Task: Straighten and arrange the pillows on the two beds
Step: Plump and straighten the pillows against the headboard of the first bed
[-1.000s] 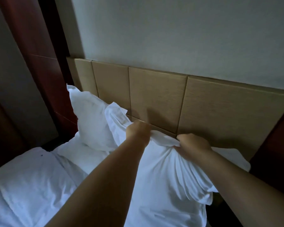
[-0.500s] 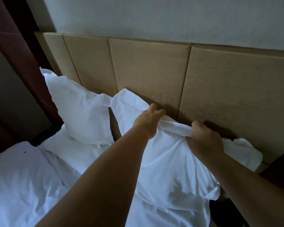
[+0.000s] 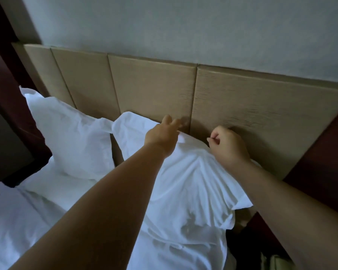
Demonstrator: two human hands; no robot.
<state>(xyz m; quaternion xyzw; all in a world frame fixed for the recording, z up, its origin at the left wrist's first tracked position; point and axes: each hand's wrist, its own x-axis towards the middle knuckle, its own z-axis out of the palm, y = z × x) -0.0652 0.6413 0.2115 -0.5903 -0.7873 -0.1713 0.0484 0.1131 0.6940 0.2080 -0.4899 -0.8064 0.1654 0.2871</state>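
Observation:
Two white pillows lean against the tan padded headboard (image 3: 154, 84). The left pillow (image 3: 72, 137) stands upright by the bed's far left corner. The right pillow (image 3: 193, 182) is creased and slumps toward me, its lower right corner hanging past the bed's edge. My left hand (image 3: 162, 135) lies on this pillow's top edge with its fingers spread toward the headboard; a tip of fabric pokes out beside it. My right hand (image 3: 228, 147) is curled into a fist just above the same edge, with no fabric visible between its fingertips.
A rumpled white duvet (image 3: 18, 221) covers the bed at the lower left. Dark red wood panels flank the headboard on the left (image 3: 8, 94) and right (image 3: 320, 162). A dark gap with a pale object (image 3: 275, 262) lies beside the bed at the bottom right.
Both hands were gripping the right pillow's top edge and pushed it up against the headboard. Now the left fingers have spread and the right hand has come off the fabric.

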